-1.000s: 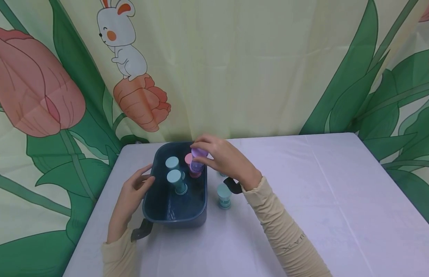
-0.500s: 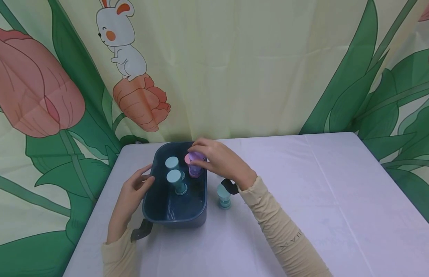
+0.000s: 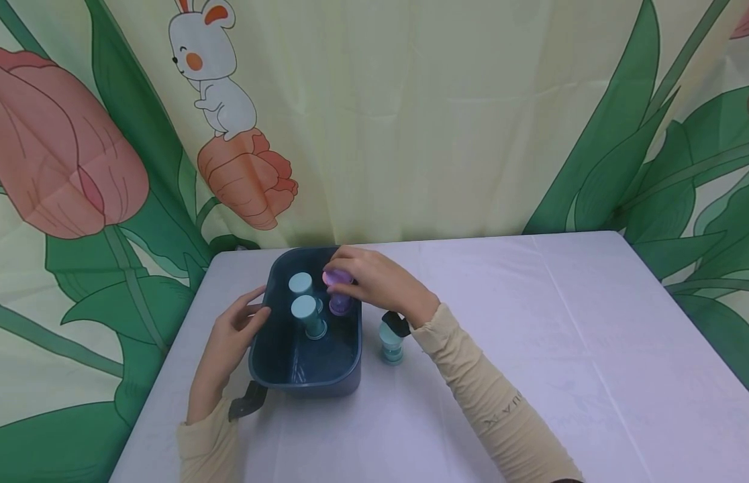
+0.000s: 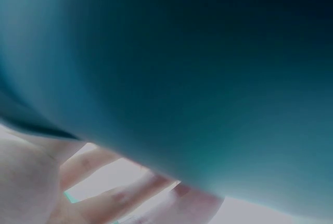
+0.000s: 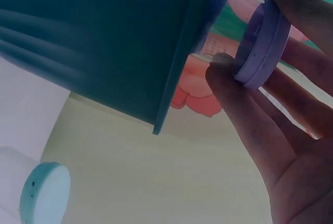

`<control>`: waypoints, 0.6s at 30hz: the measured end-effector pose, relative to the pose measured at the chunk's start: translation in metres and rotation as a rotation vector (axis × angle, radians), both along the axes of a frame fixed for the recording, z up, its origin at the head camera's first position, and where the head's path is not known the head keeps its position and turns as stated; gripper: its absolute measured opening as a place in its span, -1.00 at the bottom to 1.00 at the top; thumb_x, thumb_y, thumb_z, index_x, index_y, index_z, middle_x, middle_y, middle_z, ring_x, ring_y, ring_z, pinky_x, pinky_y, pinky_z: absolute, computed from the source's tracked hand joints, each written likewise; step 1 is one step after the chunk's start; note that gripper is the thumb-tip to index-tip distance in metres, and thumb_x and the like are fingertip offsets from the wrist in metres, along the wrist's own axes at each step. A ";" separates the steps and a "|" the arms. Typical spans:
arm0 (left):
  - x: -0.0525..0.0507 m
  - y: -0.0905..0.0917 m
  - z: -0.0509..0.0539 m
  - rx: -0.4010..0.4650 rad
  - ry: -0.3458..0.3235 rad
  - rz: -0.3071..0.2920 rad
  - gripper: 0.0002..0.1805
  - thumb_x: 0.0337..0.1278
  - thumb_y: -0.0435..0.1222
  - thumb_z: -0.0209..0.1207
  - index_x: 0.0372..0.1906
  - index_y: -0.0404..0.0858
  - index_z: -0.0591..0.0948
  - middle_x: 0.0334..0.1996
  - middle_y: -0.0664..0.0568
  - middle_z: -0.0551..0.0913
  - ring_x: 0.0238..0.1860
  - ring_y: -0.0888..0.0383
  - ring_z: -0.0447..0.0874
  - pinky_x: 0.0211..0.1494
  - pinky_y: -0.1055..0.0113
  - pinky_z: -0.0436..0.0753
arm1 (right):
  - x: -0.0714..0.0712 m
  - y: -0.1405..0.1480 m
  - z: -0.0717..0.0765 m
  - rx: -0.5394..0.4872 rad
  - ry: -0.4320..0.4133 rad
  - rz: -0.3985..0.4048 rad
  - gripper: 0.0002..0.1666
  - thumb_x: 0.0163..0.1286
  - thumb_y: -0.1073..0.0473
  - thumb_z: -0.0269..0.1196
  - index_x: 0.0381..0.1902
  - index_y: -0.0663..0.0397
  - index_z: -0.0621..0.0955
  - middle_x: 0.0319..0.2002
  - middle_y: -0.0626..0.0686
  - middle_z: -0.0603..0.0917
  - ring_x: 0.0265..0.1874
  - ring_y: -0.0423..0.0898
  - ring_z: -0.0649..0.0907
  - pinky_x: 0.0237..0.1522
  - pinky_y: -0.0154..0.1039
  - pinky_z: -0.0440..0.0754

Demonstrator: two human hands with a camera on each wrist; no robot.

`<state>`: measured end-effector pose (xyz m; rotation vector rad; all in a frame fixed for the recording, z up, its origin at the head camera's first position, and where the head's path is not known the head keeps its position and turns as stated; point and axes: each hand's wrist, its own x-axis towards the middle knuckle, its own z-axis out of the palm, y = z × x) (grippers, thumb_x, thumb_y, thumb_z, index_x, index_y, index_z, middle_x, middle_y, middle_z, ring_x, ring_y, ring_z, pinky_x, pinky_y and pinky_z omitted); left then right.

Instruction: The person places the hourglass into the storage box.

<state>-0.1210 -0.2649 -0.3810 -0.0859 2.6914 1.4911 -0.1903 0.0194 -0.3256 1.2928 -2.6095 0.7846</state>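
The right hand [image 3: 380,278] pinches the lid of a clear, purple-lidded container [image 3: 340,304], whose lower part is inside the dark blue bin [image 3: 308,386]. In the right wrist view, thumb and fingers hold the purple lid [image 5: 264,44] beside the bin wall [image 5: 104,41]. Along the bin's left side rests the left hand [image 3: 226,345], its fingers loosely bent against the rim; the left wrist view has its fingers [image 4: 125,198] by the bin wall. Inside the bin stand two containers with light blue lids [image 3: 300,284] [image 3: 305,307].
Another light-blue-lidded container [image 3: 391,343] stands on the white tablecloth [image 3: 519,376] right of the bin, near the right wrist. Behind the table hangs a printed curtain [image 3: 441,134] with tulips and a rabbit.
The right hand has moved a little left and down with the purple-lidded container, which now covers the pink lid more. The left hand and the bin have not moved.
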 end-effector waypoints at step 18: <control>0.000 0.000 0.000 -0.003 -0.002 0.003 -0.32 0.40 0.07 0.09 0.53 0.03 0.24 0.33 -0.29 0.45 0.31 -0.28 0.46 0.27 -0.25 0.46 | -0.013 -0.009 -0.007 0.126 -0.042 0.038 -0.61 0.28 0.06 0.42 0.02 0.10 0.71 -0.10 0.02 0.67 -0.14 -0.13 0.69 0.01 -0.32 0.67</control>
